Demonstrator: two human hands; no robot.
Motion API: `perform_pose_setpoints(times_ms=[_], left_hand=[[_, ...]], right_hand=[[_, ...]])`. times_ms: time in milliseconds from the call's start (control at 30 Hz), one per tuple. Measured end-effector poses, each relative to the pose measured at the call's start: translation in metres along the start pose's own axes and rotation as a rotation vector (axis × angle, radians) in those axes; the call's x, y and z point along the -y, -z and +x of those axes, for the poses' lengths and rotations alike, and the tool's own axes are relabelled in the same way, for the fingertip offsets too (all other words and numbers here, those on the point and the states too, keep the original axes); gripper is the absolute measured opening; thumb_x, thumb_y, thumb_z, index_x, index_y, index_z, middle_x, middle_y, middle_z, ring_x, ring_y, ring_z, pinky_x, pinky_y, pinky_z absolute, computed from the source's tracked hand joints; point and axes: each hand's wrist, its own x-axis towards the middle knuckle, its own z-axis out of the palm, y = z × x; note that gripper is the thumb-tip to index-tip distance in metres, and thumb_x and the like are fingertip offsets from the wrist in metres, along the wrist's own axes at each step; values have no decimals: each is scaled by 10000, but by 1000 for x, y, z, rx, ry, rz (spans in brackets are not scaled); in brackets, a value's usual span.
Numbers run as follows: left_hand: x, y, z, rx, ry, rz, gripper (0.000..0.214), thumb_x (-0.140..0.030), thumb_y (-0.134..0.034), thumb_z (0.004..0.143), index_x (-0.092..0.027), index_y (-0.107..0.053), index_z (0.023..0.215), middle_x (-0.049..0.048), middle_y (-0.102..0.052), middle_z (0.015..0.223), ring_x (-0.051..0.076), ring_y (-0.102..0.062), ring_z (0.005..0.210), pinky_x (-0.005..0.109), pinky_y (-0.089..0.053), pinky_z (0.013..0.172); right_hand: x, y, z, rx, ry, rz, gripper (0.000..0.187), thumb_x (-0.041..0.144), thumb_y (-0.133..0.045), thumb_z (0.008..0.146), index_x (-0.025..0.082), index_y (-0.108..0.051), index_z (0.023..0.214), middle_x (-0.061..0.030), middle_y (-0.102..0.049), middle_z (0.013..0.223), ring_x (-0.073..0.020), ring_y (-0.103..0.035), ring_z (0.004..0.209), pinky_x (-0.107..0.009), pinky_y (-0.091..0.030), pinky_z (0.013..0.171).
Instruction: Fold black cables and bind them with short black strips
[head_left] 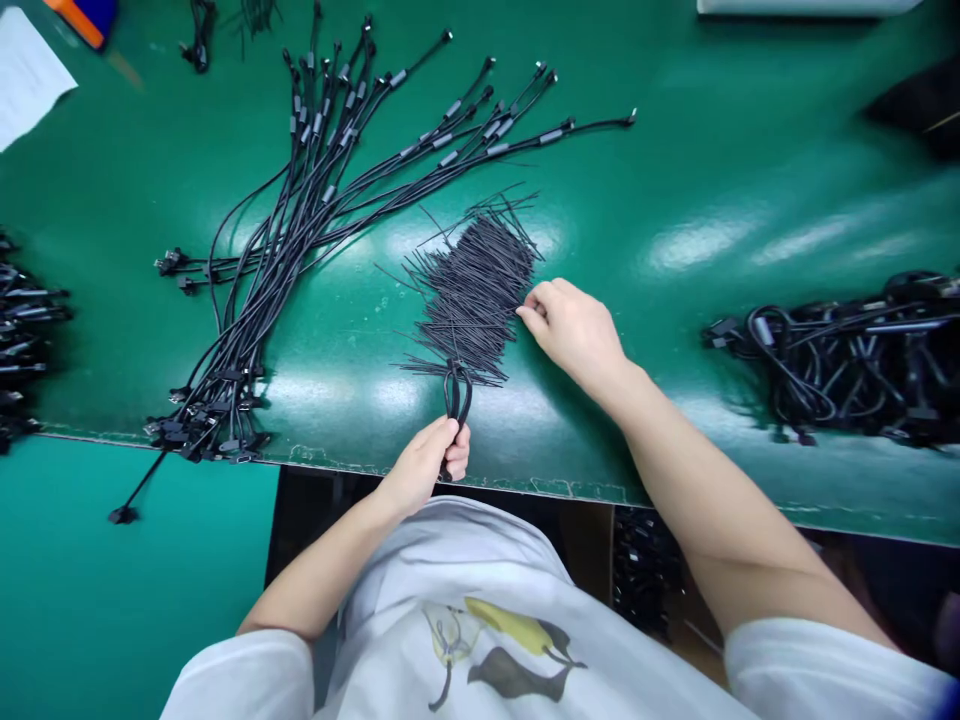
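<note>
My left hand (429,462) is closed around a coiled black cable (457,393) at the table's front edge. The cable's looped end stands up from the fist and overlaps the near end of a pile of thin black twist ties (476,280). My right hand (574,325) is at the right side of that pile, thumb and forefinger pinched on the end of a twist tie. To the left lies a spread bundle of long black cables (281,225) with plugs at both ends and grey sleeves near the far ends.
Coiled black cables (855,355) are heaped at the right. More cables (26,340) lie at the far left edge. A white paper (30,75) and an orange and blue object (86,18) sit at the upper left. The green table (637,400) ends just before my body.
</note>
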Motion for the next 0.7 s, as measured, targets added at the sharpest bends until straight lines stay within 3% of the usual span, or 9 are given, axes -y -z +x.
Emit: perform_pose_setpoints(times_ms=[133, 267, 367, 433, 500, 633, 700], left_hand=[[2, 3, -5, 30, -37, 11, 450, -582, -533, 870, -166, -446, 724, -76, -302, 600, 48, -284, 514, 205, -253, 516], [6, 3, -11, 79, -168, 4, 412, -529, -608, 864, -121, -570, 903, -69, -343, 638, 46, -294, 534, 204, -247, 533], [9, -1, -14, 92, -206, -8, 458, -510, -607, 874, -105, -590, 1089, -69, -352, 653, 48, -298, 537, 203, -246, 532], [10, -3, -16, 99, -204, -7, 540, -506, -615, 868, -127, -535, 1245, -76, -355, 655, 53, -299, 535, 199, -253, 531], [12, -5, -18, 109, -208, 29, 607, -501, -607, 874, -146, -477, 1349, -80, -358, 654, 58, -302, 535, 198, -265, 534], [15, -7, -23, 30, -294, 241, 564, -467, -561, 900, -117, -541, 1342, -55, -425, 666, 71, -338, 558, 210, -294, 541], [17, -8, -24, -43, -331, 325, 556, -435, -559, 899, -113, -551, 1352, -37, -484, 685, 79, -354, 573, 215, -319, 556]], right_hand=[[-3, 2, -8, -66, 8, -48, 162, 309, -535, 931, 188, -583, 834, -74, -588, 842, -194, -506, 722, -319, -332, 630], [7, 18, -41, -143, 19, 1, 196, 326, -492, 959, 193, -597, 860, -92, -603, 896, -205, -529, 768, -327, -353, 648], [28, 22, -81, -37, 215, 145, 182, 295, -479, 971, 200, -609, 887, -77, -619, 887, -195, -566, 809, -314, -406, 699], [44, 20, -110, 103, 377, 237, 177, 269, -474, 978, 199, -609, 888, -49, -615, 844, -165, -576, 779, -281, -419, 690], [56, 18, -133, 162, 468, 220, 194, 256, -460, 989, 194, -610, 883, -34, -608, 829, -140, -564, 729, -262, -401, 641], [70, 22, -151, -17, 575, -20, 268, 196, -434, 980, 187, -627, 794, -57, -623, 801, -154, -518, 678, -310, -353, 623], [74, 28, -147, -104, 750, -42, 270, 129, -427, 954, 183, -666, 839, -88, -675, 919, -182, -565, 803, -329, -387, 691]])
